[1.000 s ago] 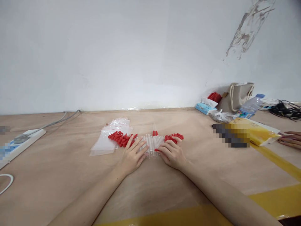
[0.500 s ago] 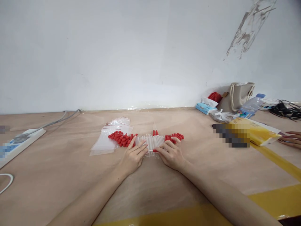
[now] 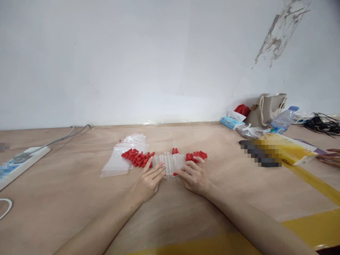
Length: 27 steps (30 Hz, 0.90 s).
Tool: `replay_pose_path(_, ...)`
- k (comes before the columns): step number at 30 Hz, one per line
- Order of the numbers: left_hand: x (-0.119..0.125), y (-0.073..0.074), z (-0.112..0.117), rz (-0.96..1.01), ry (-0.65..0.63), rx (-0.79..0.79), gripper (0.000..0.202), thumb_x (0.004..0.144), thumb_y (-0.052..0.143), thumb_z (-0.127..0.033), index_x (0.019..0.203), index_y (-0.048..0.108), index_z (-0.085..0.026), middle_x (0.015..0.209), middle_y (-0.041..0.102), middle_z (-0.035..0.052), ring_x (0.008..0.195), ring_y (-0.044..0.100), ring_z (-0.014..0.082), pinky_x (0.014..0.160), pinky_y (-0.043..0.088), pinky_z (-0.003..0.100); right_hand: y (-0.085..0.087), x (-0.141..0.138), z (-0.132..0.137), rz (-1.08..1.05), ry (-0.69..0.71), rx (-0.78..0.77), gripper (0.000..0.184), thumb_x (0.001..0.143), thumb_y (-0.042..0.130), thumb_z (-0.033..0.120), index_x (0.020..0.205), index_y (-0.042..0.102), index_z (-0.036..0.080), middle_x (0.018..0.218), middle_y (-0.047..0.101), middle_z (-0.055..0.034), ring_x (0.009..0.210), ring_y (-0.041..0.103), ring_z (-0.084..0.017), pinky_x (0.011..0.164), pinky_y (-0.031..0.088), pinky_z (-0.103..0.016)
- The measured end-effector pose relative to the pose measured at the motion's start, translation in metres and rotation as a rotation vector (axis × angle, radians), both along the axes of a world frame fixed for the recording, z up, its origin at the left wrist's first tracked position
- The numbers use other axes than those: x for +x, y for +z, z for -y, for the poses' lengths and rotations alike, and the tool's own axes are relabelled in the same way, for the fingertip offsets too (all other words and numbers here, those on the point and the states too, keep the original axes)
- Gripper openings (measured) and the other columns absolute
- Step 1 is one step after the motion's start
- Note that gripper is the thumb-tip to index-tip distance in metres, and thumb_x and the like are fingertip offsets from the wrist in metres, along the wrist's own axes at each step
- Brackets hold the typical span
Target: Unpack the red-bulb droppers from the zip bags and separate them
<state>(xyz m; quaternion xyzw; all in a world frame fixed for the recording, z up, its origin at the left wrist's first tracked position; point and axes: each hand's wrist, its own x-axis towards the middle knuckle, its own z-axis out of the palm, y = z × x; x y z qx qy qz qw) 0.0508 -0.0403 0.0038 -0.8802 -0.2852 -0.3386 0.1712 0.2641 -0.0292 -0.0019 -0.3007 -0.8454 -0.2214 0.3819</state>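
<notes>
Several clear dropper tubes [image 3: 170, 162] lie side by side in a row before me. At their near end, my left hand [image 3: 149, 181] is closed on one clear tube [image 3: 169, 174] that lies crosswise. My right hand [image 3: 196, 176] pinches a red rubber bulb [image 3: 174, 174] at that tube's right end; whether the bulb sits fully on the tube I cannot tell. Loose red bulbs are piled left [image 3: 136, 158] and right [image 3: 196, 155] of the row. Just beyond it, two droppers with red bulbs [image 3: 175, 151] lie with their tips pointing away.
Clear zip bags [image 3: 115, 161] lie under the left pile. A power strip [image 3: 39, 151] is at far left. At right are a tissue pack [image 3: 231, 122], a cloth bag [image 3: 265, 111], a bottle [image 3: 284, 120], a yellow pack [image 3: 287, 147] and another person's hand [image 3: 330, 157].
Both hands stay at the near end of the tube row, with the crosswise tube and red bulb still between them. The whole view has shifted very slightly.
</notes>
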Motion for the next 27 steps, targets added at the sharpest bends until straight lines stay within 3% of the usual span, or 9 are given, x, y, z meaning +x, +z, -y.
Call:
replay_pose_path(5,-0.024,-0.004,-0.008,0.075,0.058,0.021,0.021,0.082,0.045,-0.008,0.095,0.059,-0.017,0.101,0.066,0.0066,0.105,0.056,0.0209,0.102,0.027,0.053,-0.001,0.019,-0.007,-0.141,-0.052,-0.02,0.016,0.078,0.051,0.014,0.08,0.063,0.025,0.065,0.059,0.0031,0.071,0.05,-0.012,0.089,0.025,-0.039)
replay_pose_path(9,-0.036,-0.005,-0.016,0.189,0.192,-0.012,0.021,0.083,0.048,-0.015,0.101,0.059,-0.02,0.091,0.061,0.0059,0.083,0.059,0.0163,0.075,0.048,0.033,-0.003,0.032,-0.019,-0.435,-0.04,-0.107,0.019,0.08,0.053,0.019,0.093,0.064,0.025,0.079,0.06,-0.0018,0.074,0.054,-0.013,0.077,0.039,-0.033)
replay_pose_path(11,-0.03,-0.003,-0.018,0.19,0.232,-0.024,0.028,0.085,0.042,-0.014,0.108,0.057,-0.019,0.083,0.055,0.0055,0.075,0.055,0.0142,0.064,0.048,0.026,-0.004,0.033,-0.026,-0.57,0.0,-0.195,0.023,0.082,0.049,0.021,0.101,0.062,0.023,0.087,0.057,-0.0052,0.078,0.056,-0.014,0.071,0.045,-0.03)
replay_pose_path(15,-0.01,0.007,-0.018,0.149,0.259,0.015,0.037,0.084,0.035,-0.007,0.117,0.05,-0.014,0.081,0.05,0.007,0.075,0.052,0.0155,0.065,0.046,0.027,-0.002,0.039,-0.04,-0.745,-0.043,-0.31,0.029,0.084,0.043,0.026,0.106,0.06,0.019,0.093,0.053,-0.0089,0.082,0.055,-0.016,0.07,0.048,-0.031)
replay_pose_path(21,0.014,0.017,-0.024,0.077,0.261,0.074,0.023,0.084,0.043,-0.009,0.098,0.058,-0.017,0.087,0.063,0.006,0.077,0.056,0.0182,0.069,0.043,0.032,0.0,0.074,-0.059,-0.924,-0.257,-0.544,0.037,0.074,0.054,0.04,0.097,0.06,0.012,0.077,0.06,-0.0066,0.06,0.05,-0.013,0.055,0.044,-0.027)
replay_pose_path(24,0.027,0.014,-0.03,0.04,0.189,0.037,0.02,0.085,0.042,-0.011,0.093,0.059,-0.016,0.082,0.064,0.0054,0.076,0.057,0.0177,0.07,0.044,0.031,-0.003,0.086,-0.062,-0.831,-0.284,-0.625,0.033,0.072,0.055,0.042,0.087,0.064,0.015,0.078,0.064,-0.007,0.066,0.053,-0.015,0.059,0.041,-0.028)
replay_pose_path(27,0.038,0.01,-0.032,-0.022,0.151,-0.035,0.022,0.084,0.039,-0.009,0.086,0.06,-0.015,0.077,0.062,0.0057,0.074,0.057,0.0177,0.068,0.045,0.03,-0.006,0.09,-0.06,-0.691,-0.294,-0.606,0.028,0.071,0.056,0.04,0.084,0.066,0.018,0.083,0.066,-0.0062,0.077,0.055,-0.018,0.068,0.04,-0.031)
